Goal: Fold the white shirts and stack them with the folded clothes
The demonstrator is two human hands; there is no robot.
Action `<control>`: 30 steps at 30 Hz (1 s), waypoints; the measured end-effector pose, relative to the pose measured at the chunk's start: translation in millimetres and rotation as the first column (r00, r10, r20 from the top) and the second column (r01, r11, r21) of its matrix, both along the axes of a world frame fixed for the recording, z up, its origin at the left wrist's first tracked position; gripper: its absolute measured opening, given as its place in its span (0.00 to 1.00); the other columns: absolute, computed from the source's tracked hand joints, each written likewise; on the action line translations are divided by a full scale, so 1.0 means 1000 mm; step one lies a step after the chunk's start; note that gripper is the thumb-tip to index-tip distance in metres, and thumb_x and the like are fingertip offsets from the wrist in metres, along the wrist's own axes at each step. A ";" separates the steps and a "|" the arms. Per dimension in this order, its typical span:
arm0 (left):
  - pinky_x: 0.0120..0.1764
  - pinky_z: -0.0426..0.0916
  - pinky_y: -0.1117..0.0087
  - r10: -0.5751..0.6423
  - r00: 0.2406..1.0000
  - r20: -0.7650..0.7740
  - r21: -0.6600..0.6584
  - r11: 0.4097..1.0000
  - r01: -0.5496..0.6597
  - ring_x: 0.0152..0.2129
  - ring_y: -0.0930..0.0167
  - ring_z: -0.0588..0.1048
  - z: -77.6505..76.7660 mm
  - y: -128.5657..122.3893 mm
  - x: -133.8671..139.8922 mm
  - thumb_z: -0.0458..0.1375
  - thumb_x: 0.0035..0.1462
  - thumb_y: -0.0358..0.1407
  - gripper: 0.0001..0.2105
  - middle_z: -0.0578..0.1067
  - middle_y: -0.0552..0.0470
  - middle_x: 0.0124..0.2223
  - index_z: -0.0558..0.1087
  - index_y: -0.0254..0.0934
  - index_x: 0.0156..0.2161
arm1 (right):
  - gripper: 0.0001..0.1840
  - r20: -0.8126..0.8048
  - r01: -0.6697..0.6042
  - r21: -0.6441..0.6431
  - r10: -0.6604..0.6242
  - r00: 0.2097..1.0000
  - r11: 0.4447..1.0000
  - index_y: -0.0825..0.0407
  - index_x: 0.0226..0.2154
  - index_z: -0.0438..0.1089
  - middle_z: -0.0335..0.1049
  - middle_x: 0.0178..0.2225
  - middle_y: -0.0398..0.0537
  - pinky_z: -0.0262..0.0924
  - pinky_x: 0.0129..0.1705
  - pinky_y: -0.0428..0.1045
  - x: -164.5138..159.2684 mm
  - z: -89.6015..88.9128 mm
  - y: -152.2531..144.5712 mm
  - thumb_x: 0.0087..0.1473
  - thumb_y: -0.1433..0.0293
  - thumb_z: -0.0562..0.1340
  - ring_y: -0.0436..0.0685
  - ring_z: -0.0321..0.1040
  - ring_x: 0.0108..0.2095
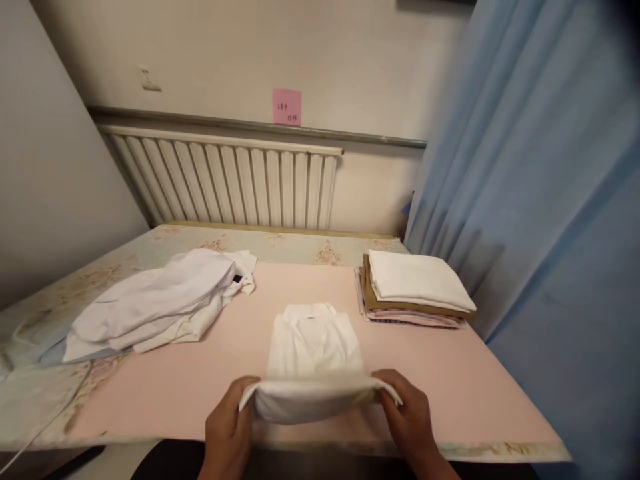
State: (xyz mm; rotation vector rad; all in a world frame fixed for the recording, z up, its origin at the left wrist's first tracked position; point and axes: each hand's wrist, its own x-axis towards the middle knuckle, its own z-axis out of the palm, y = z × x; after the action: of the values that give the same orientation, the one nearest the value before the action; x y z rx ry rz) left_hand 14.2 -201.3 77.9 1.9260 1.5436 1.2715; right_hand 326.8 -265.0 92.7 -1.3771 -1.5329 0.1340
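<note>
A white collared shirt [316,340] lies on the pink cloth in front of me, its collar toward the wall and its sides folded in. My left hand [231,420] pinches the left corner of its lower end. The right corner is gripped between thumb and fingers of my right hand [407,417]. Between both hands the lower end is lifted off the surface and bent up, slightly blurred.
Loose white garments [160,303] lie in a heap at left. A stack of folded clothes [420,283] sits at right, white on top. Pink cloth [295,280] covers the floral tabletop [327,252]. A radiator [240,180] stands behind; a blue curtain [525,200] hangs at right.
</note>
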 end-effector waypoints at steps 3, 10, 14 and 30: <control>0.30 0.65 0.76 0.059 0.998 -0.021 -0.136 0.989 -0.061 0.27 0.72 0.73 0.015 0.055 0.018 0.47 0.60 0.41 0.11 0.75 0.58 0.30 0.70 0.42 0.37 | 0.10 -0.058 0.078 -0.070 -0.082 0.995 0.995 0.50 0.35 0.73 0.76 0.33 0.46 0.64 0.35 0.44 0.001 0.006 0.060 0.57 0.65 0.57 0.54 0.72 0.34; 0.33 0.64 0.71 0.005 0.947 -0.321 -0.364 0.922 -0.129 0.28 0.68 0.74 -0.020 0.198 0.056 0.46 0.60 0.41 0.13 0.75 0.52 0.28 0.67 0.39 0.28 | 0.11 0.049 0.214 -0.321 -0.210 0.977 0.923 0.53 0.32 0.73 0.74 0.27 0.46 0.61 0.33 0.46 0.015 -0.047 0.216 0.54 0.66 0.56 0.54 0.69 0.29; 0.34 0.65 0.70 -0.022 0.929 -0.370 -0.415 0.898 -0.145 0.31 0.66 0.76 -0.043 0.226 0.055 0.44 0.60 0.42 0.16 0.77 0.47 0.30 0.70 0.37 0.29 | 0.09 0.114 0.260 -0.399 -0.234 0.965 0.879 0.52 0.31 0.74 0.74 0.25 0.44 0.61 0.32 0.46 0.028 -0.080 0.242 0.48 0.71 0.58 0.54 0.69 0.27; 0.61 0.49 0.51 -0.152 0.731 -0.665 -0.050 0.986 0.160 0.63 0.61 0.54 -0.078 0.123 0.120 0.42 0.63 0.32 0.22 0.62 0.48 0.64 0.64 0.38 0.59 | 0.23 0.504 0.089 -0.139 -0.006 0.864 0.986 0.51 0.59 0.60 0.61 0.59 0.50 0.44 0.63 0.60 -0.074 -0.108 0.145 0.62 0.68 0.50 0.59 0.50 0.62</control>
State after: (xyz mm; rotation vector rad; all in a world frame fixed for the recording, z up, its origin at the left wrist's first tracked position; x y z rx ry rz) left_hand 134.6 -78.1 -0.5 2.6328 1.6063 0.5098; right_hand 252.8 -120.0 -15.2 -1.6637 -1.9481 -0.1539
